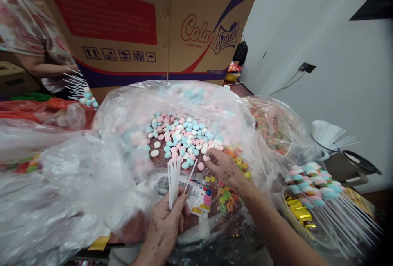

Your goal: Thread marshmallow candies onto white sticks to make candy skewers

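My left hand [166,219] is closed around a bundle of thin white sticks [173,180]. One single stick [190,173] leans away to the right, held between its thumb and fingers. To the right, my right hand [225,168] reaches the near edge of a heap of pink, blue and white candies [188,133]. Its fingertips are pinched at a pink candy [206,158], partly covered by the fingers. The heap lies in a large clear plastic bag [123,102]. Below my right hand lie small ring-shaped candies [227,200], beside a printed card [201,200].
A big cardboard box [123,7] stands behind the bag. At right are skewered candies [316,182] on sticks, gold ties [299,212], a grey pitcher [346,165] and more white sticks [327,133]. Plastic bags [86,184] cover the left. Another person [37,40] stands back left.
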Demonstrator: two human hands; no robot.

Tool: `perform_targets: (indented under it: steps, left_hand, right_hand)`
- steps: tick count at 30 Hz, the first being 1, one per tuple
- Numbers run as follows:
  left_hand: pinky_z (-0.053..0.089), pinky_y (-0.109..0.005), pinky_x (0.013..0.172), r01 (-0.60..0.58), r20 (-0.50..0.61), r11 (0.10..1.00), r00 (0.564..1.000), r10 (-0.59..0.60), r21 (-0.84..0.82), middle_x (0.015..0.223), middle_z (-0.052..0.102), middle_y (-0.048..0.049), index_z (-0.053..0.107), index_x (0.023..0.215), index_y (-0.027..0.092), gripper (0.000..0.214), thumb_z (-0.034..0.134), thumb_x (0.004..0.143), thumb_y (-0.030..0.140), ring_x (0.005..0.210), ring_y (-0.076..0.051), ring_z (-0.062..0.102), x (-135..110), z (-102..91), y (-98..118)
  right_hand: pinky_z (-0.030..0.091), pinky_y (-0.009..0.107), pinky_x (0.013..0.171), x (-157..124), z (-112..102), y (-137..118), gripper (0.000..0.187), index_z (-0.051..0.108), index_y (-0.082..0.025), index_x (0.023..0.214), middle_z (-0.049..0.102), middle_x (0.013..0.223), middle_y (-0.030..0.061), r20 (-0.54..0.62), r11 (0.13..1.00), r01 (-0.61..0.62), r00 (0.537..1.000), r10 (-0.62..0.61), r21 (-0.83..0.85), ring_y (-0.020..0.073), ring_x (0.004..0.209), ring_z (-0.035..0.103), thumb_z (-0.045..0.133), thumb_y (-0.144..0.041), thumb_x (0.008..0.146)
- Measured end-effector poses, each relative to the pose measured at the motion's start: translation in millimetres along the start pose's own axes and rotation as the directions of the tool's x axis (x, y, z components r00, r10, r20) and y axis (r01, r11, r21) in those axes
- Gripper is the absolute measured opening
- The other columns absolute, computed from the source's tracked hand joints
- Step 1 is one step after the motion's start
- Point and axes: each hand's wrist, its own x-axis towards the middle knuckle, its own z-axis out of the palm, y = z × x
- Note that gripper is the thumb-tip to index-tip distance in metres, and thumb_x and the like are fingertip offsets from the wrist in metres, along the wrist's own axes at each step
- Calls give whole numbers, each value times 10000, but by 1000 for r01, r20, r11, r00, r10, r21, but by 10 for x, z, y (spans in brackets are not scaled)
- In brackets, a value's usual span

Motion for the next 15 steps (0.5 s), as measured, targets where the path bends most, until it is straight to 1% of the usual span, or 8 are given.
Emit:
perform_targets:
  steps: [3,6,11,15]
  left_hand:
    - [253,-153,310,-10,9,1000,1000,10,6,511,606,49,634,883,145,413,682,735,527,285,-56,416,-8,2,23]
    - [244,-153,313,-45,-3,999,999,45,16,514,611,46,642,891,147,404,660,762,530,282,-55,416,0,4,-7]
    - [238,-172,296,-27,-25,1000,999,27,-9,498,603,49,664,879,156,431,700,722,556,266,-66,410,-2,17,-15]
    - [244,-171,311,-39,-27,999,999,38,-23,508,607,47,668,875,148,402,706,739,524,276,-61,414,-37,38,48]
  right_hand:
    - [406,267,729,-44,90,6,85,588,-190,884,635,860,24,-42,997,55,997,-57,-52,170,802,565,528,-136,858]
    - [414,280,753,-68,197,11,90,590,-184,868,637,872,43,-35,979,124,991,-132,-160,181,828,567,524,-124,880]
    - [425,287,768,-40,265,-21,98,598,-187,870,654,882,58,22,941,133,991,-133,-311,195,863,574,533,-128,913]
    - [431,291,776,-36,290,-73,152,600,-182,856,660,896,63,84,900,192,981,-173,-393,203,875,572,508,-95,940]
